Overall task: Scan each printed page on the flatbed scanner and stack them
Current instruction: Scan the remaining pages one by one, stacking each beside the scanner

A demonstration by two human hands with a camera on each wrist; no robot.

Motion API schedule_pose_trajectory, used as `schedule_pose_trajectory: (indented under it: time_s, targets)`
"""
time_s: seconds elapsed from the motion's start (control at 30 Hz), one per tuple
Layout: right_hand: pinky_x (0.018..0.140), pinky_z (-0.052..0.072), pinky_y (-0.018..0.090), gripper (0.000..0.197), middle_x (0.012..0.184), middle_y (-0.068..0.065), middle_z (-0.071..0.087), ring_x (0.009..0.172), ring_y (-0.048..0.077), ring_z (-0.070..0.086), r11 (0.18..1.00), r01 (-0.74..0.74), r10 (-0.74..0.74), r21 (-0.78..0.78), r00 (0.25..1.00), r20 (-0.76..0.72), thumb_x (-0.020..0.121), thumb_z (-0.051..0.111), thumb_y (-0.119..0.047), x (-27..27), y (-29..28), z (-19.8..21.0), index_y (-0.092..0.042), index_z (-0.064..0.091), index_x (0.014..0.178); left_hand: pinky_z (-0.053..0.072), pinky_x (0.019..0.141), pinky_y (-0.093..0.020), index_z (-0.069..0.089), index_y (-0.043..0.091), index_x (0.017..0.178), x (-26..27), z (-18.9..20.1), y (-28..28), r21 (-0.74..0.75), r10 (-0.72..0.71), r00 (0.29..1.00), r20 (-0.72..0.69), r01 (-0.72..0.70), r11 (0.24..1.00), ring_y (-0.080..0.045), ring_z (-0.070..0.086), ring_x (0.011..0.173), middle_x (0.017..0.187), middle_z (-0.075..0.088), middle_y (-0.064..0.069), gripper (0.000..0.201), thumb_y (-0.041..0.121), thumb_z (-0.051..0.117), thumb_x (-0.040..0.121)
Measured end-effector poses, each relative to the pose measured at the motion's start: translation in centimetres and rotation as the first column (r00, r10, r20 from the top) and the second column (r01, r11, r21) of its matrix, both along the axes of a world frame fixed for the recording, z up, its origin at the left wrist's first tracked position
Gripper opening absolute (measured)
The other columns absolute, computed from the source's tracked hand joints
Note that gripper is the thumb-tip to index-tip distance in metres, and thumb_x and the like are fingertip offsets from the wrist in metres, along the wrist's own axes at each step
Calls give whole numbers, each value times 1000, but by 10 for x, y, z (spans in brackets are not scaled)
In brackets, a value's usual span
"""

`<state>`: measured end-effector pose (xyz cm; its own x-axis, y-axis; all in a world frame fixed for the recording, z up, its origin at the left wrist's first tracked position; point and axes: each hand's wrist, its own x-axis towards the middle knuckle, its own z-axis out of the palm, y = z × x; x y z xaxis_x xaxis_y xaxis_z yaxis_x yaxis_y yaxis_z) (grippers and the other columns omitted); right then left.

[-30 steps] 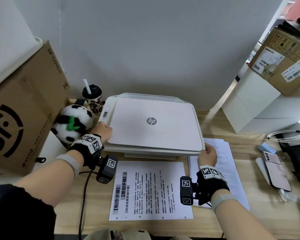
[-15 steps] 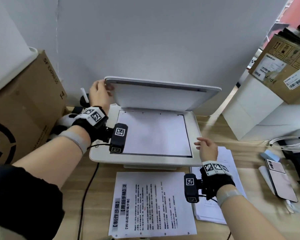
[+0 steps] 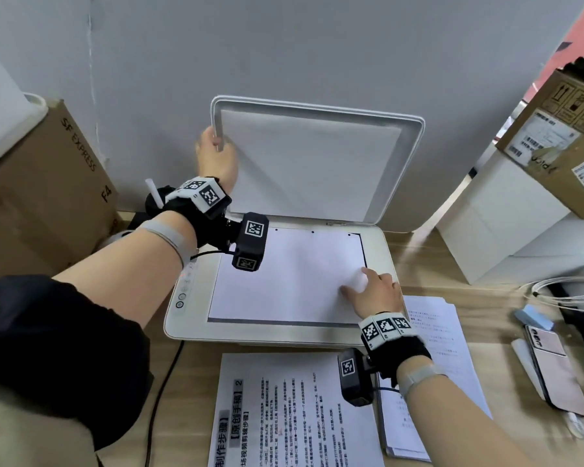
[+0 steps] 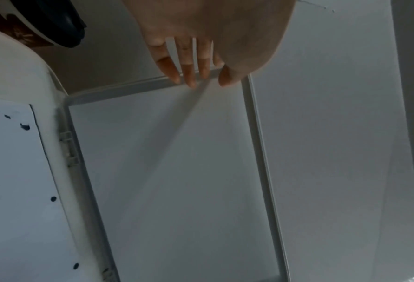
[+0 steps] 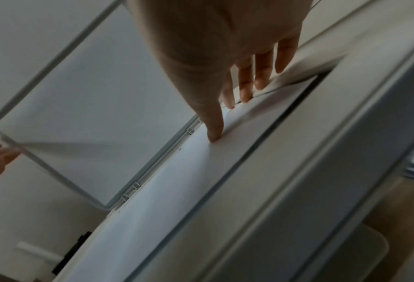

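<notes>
Left grip (image 3: 216,156) pinching the left edge of the raised lid (image 3: 311,163), thumb in front, fingers behind the frame. Right grip (image 3: 376,291) spread on the near right corner of the sheet (image 3: 284,281), thumb pressed flat on the paper, the other fingers straight along its right edge. Paper slightly risen there; impossible to tell whether any fingertip is under it.

Sheet lying on the glass of the scanner (image 3: 189,318), blank side up, long axis left to right, parallel to the hinge. Lid standing nearly upright against the wall, white underside toward the camera.

In front of the scanner on the desk (image 3: 479,298), a printed page (image 3: 294,416), text running sideways, near edge cut off by the frame. To its right a stack of pages (image 3: 432,332), partly covered by the right wrist and its camera. Left wrist camera hanging over the sheet's far left corner.

At the left a cardboard box (image 3: 48,197); a straw (image 3: 154,193) poking up behind the left wrist, its cup mostly hidden. At the right a phone (image 3: 553,365), a white cable (image 3: 570,291), and a labelled box (image 3: 553,129) on white cartons.
</notes>
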<state>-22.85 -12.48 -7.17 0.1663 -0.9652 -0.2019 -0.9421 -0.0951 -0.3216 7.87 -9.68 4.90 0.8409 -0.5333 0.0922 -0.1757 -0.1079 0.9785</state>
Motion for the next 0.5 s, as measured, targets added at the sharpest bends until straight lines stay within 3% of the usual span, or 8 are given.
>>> schedule_pose_trajectory:
  time_s: [0.07,0.1,0.17,0.2,0.27,0.33,0.43,0.5]
  targets:
    - [105,33,38,61,132,7,46,126,28,38,999,33,-32,-25,998,48,78,68,-48,1,0,1,-26,50,131,46,98,-34,59,14,121,2,-7,5,67,-2,1000,10,2,998,-23,56,111,121,57,-11,51,23,42,73]
    - [105,35,38,53,131,6,47,126,27,40,999,36,-33,-34,997,71,76,70,-45,1,0,2,-26,55,124,46,95,-27,59,13,121,1,-10,10,106,-12,1000,-4,12,994,-23,56,113,125,56,-12,50,24,43,75]
    - [104,37,38,36,128,2,51,123,25,42,998,39,-34,-39,993,111,76,73,-42,1,-1,4,-26,64,107,43,90,-17,55,10,125,-2,-22,23,161,-23,1000,-18,26,987,-22,53,116,130,51,-12,42,12,43,85]
    - [104,37,38,35,127,2,53,123,25,43,999,40,-35,-36,992,118,76,73,-42,2,-1,4,-25,65,106,44,94,-21,54,9,126,-3,-30,29,179,-23,1000,-17,26,983,-23,53,117,131,51,-12,41,8,42,88]
    - [106,35,38,49,132,3,50,126,26,40,999,31,-29,-19,997,72,78,70,-45,3,-1,7,-22,58,120,46,95,-31,55,10,126,-4,-48,42,227,-14,1000,-14,17,974,-26,55,113,127,54,-12,40,7,43,88]
    - [107,35,39,64,136,6,45,130,27,35,1000,20,-20,-7,1000,-6,80,67,-48,4,-1,11,-21,48,134,47,92,-34,57,9,122,-4,-65,51,274,-25,999,-28,32,961,-32,57,110,118,57,-15,38,8,44,87]
    - [106,35,40,65,136,8,44,131,28,33,1000,27,-26,15,999,-42,81,66,-48,6,-2,16,-22,45,137,49,90,-44,57,5,120,-5,-86,63,327,-46,995,-92,73,942,-36,58,109,113,60,-24,35,5,44,88]
    - [106,36,40,62,135,8,44,131,27,33,999,32,-32,13,999,-38,80,67,-45,8,-1,19,-23,48,135,49,79,-40,55,2,120,-9,-93,72,340,-51,992,-119,89,936,-33,58,99,103,61,-21,34,3,42,89]
